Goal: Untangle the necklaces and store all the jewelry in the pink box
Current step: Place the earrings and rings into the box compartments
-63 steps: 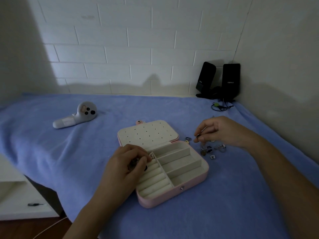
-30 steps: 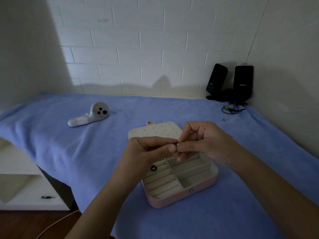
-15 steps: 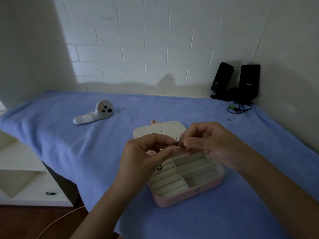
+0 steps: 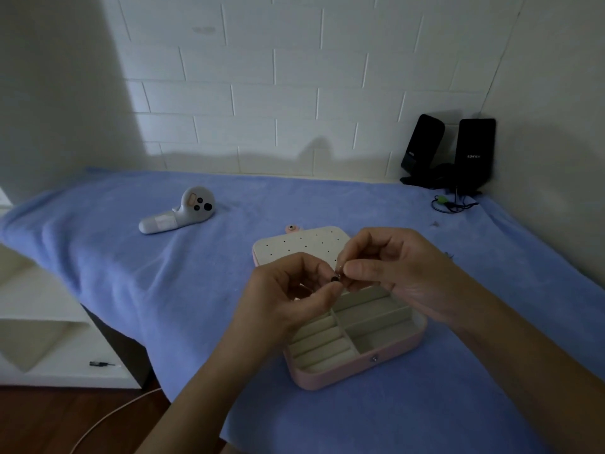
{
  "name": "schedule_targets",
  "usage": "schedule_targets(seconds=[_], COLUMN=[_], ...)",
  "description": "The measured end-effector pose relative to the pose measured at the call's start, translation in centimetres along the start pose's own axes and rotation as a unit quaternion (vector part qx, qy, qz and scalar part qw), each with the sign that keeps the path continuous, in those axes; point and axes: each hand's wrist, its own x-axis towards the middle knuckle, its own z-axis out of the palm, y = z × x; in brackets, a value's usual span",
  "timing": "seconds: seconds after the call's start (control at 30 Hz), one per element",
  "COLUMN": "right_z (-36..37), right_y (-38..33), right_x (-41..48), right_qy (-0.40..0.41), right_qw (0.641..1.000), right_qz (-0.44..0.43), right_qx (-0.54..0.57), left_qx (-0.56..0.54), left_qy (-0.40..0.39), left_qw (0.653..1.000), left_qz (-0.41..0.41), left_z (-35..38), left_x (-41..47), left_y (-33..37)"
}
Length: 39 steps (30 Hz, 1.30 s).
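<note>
Your left grip (image 4: 284,299) and right grip (image 4: 399,270) are both pinching one small jewel (image 4: 335,278) above the open box (image 4: 360,371).

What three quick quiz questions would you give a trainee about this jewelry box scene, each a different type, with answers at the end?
1. True or false: the pink box lies open on the blue cloth.
2. The small jewelry piece is pinched by: A) the left hand alone, B) both hands, C) neither hand.
3. Fill the gap: in the picture, the white controller lies to the box's ____.

Key
1. True: its dotted lid is folded back.
2. B: the right hand pinches it too, above the box.
3. Left.
</note>
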Motion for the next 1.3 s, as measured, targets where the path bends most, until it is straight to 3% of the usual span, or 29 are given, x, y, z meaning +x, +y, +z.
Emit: schedule_targets(seconds=[0.33,0.57,0.73,1.1,1.3], right_z=[0.7,1.1,1.4,2.2,4.0], right_y=[-0.3,0.4,0.5,0.7,2.2], right_x=[-0.2,-0.2,-0.2,-0.2,-0.3], right_qy=[0.002,0.074,0.126,0.154,0.099], right_qw=[0.990,0.946,0.908,0.838,0.855], right_qz=[-0.042,-0.171,-0.239,-0.301,-0.243], right_qx=[-0.137,-0.264,-0.319,-0.428,-0.447], left_qx=[-0.045,-0.110,-0.138,-0.046,0.168], left_qy=[0.019,-0.079,-0.066,-0.060,0.067], left_qw=[0.998,0.982,0.977,0.992,0.983], left_qz=[-0.043,-0.131,-0.149,-0.097,-0.041], left_z=[-0.5,-1.7,-1.8,-2.1,-4.1], left_x=[0.2,2.3,2.4,1.3,-0.2], left_y=[-0.5,0.6,0.7,0.3,-2.4])
